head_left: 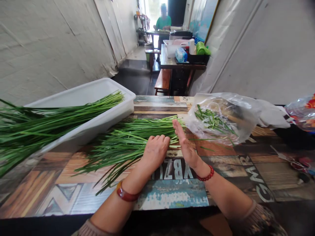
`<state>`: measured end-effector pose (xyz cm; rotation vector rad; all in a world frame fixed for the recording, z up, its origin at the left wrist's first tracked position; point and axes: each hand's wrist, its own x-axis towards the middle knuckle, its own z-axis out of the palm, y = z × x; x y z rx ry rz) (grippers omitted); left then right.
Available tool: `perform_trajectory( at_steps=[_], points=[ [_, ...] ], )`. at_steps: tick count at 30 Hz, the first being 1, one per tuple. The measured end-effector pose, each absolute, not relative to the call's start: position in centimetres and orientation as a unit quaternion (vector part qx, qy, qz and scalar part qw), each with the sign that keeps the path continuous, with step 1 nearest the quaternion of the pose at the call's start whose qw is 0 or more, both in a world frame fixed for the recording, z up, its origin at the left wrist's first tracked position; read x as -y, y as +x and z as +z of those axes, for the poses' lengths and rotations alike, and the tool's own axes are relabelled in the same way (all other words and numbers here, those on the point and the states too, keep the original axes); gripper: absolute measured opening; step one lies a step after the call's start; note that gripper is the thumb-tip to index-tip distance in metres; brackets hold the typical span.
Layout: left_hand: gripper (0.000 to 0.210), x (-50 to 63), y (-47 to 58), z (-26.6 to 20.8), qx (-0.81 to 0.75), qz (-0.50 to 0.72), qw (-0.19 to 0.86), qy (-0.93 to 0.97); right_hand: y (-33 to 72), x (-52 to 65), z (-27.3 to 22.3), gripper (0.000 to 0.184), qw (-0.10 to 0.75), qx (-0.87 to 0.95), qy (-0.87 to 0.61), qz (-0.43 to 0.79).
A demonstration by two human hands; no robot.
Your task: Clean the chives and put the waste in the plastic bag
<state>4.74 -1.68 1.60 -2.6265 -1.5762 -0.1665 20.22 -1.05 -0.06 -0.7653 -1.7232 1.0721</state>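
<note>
The table under my wrists is printed like old planks, brown, blue and white, with big letters here and there. Pale walls rise on both sides of a narrow room; down it stand a bench and a second table loaded with odds and ends, and beyond them is a person in green.

My greens lie in a loose bundle on the planks, between the white tub and a clear bag of trimmings. They're long, thin and flat, deep green, fanned and uneven at the leafy end, turning pale at the stem ends on my right. More greens trail over the tub's edge.

My left hand is curled down over the stems, gripping them. My right hand is straight, fingers together, palm upright against or just beside the stem ends; I can't tell if it touches.
</note>
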Motion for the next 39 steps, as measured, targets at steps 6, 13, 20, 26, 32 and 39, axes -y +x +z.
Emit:
perform_trajectory(
  at_steps=[6, 13, 20, 26, 32, 39],
  points=[
    [0.015, 1.8, 4.9, 1.7, 0.495, -0.051, 0.027, -0.867, 19.9, 1.1, 0.2, 0.071, 0.439, 0.734, -0.306, 0.419],
    [0.022, 0.9, 3.2, 1.2, 0.534, -0.182, -0.070, -0.823, 23.2, -1.7, 0.0, 0.054, 0.570, 0.610, -0.385, 0.393],
    [0.022, 0.0, 2.3, 0.8, 0.562, -0.379, -0.174, -0.715, 26.2, -3.0, 1.1, 0.021, 0.456, 0.709, -0.467, 0.267],
    [0.021, -0.6, 2.2, 0.5, 0.537, -0.404, -0.165, -0.722, 25.5, -2.5, 0.7, 0.008, 0.249, 0.850, -0.456, 0.092],
    [0.021, -0.6, 2.3, 0.5, 0.495, -0.407, -0.190, -0.744, 25.3, -2.6, 0.3, 0.002, 0.207, 0.847, -0.488, 0.037],
    [0.027, -0.1, 2.5, 1.2, 0.488, -0.429, -0.238, -0.722, 25.3, -2.6, 0.9, 0.012, 0.382, 0.808, -0.401, 0.200]
  ],
)
